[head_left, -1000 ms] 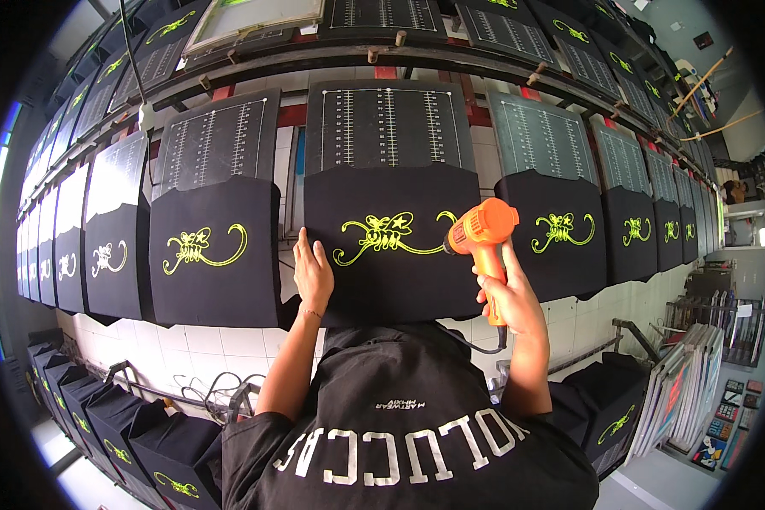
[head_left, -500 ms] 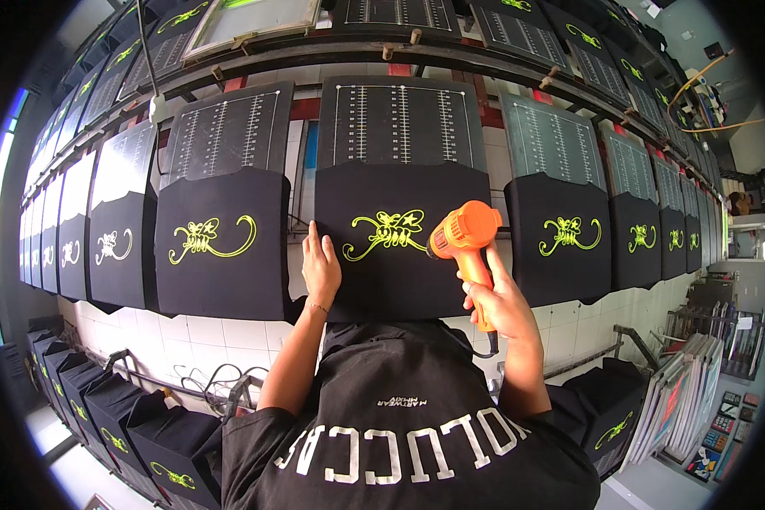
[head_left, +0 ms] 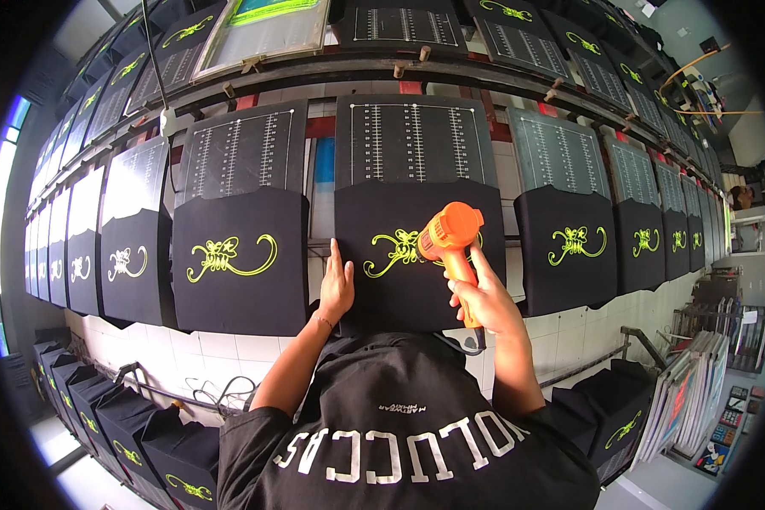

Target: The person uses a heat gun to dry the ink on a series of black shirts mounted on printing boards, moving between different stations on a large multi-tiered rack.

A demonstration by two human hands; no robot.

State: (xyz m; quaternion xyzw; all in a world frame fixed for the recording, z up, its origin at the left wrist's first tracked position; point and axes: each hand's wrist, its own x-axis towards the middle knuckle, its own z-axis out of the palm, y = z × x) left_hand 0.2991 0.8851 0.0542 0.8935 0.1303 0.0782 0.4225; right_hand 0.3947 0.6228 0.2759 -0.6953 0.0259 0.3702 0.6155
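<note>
My right hand (head_left: 495, 304) is wrapped round the handle of an orange heat gun (head_left: 450, 234). The gun is over the neon-green print (head_left: 391, 253) on a black fabric piece (head_left: 399, 302), hiding the print's middle. That fabric covers the near part of a dark board with white ruled scales (head_left: 415, 140). Fingers stretched out and close together, my left hand (head_left: 338, 289) lies along the board's left edge. Nothing shows in it.
Boards with printed black pieces stand on either side, such as the left one (head_left: 238, 280) and right one (head_left: 567, 246). A framed screen (head_left: 263, 38) rests on the far row. More printed pieces (head_left: 187, 459) sit behind me, and several frames (head_left: 684, 395) lean at right.
The heat gun has moved left across the print, from its right end to its middle. My left hand stays by the board's edge. The whole view has shifted slightly.
</note>
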